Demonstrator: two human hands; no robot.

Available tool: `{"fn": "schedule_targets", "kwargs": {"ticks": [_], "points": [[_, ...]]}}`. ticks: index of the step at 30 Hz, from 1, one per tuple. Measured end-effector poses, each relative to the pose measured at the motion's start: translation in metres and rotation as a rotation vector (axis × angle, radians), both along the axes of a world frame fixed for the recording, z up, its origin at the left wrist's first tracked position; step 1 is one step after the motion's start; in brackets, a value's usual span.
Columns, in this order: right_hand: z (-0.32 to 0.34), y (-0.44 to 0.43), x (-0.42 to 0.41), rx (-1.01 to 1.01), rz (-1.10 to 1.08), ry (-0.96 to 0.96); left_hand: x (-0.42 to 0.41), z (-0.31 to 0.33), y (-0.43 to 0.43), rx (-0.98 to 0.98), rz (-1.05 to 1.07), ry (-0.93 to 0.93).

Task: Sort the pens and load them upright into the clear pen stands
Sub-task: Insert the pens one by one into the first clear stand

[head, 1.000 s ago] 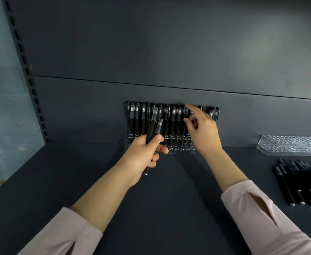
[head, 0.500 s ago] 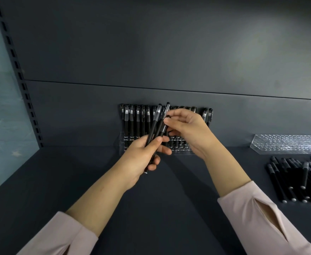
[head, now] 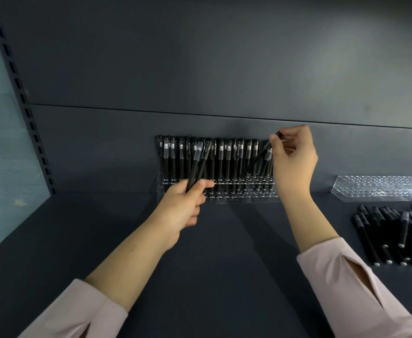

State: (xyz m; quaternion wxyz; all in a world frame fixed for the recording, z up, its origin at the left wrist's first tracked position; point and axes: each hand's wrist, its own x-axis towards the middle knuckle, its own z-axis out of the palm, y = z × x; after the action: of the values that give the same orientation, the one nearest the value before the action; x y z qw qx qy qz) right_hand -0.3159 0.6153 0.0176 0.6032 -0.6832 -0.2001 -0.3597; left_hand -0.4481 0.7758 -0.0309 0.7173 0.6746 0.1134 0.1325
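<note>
A clear pen stand [head: 236, 195] against the back wall carries a long row of upright black pens [head: 226, 157]. My left hand [head: 185, 206] grips two black pens [head: 198, 164] in front of the row's left half, their caps pointing up. My right hand [head: 294, 162] pinches the top of one black pen [head: 258, 157], which leans with its lower end down among the holes at the stand's right end.
A second clear stand [head: 380, 189] with no pens sits at the back right. In front of it lies a heap of loose black pens [head: 400, 230] on the dark shelf [head: 102, 228]. A slotted upright [head: 22, 98] borders the left.
My right hand took one pen from my left hand's bunch and carried it right to the stand's right end. My left hand stayed in place, now with two pens.
</note>
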Motion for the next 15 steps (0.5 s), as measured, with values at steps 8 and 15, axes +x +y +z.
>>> {"fn": "schedule_targets", "kwargs": {"ticks": [8,15], "points": [[-0.006,0.007,-0.002,-0.250,-0.023,-0.139,0.000,0.001,0.000,0.004,0.005,0.017],[-0.018,0.013,0.011,-0.620,-0.016,-0.075,0.000,0.002,0.000,-0.003,0.019,0.043]]}}
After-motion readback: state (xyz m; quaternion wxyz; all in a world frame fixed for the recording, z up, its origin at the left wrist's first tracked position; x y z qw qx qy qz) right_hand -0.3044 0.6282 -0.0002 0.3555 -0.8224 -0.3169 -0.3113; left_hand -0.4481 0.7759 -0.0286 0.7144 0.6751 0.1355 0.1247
